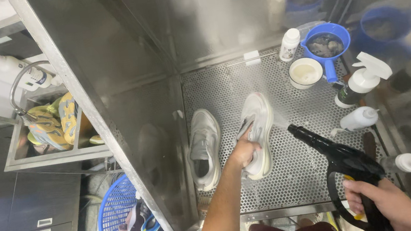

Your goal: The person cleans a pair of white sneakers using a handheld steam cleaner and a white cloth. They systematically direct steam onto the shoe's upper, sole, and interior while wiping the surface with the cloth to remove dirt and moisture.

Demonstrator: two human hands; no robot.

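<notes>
Nozzle of black spray gun (337,158), gripped in right hand (383,200), aims up-left at white sneaker (259,132) clamped upright by left hand (245,150).

a: right hand (386,201) runs off the bottom edge; the spray gun (341,158) grip sits inside the fist, trigger finger not readable.
b: left hand (245,151)?
a: fingertips hidden inside the white shoe (260,129).
b: blue basket (119,219)?
a: partly behind the steel wall (109,118); contents too jumbled to count.
b: blue bowl (325,42)?
a: dark contents, too small to identify. reflections on the back panel are blurred.
</notes>
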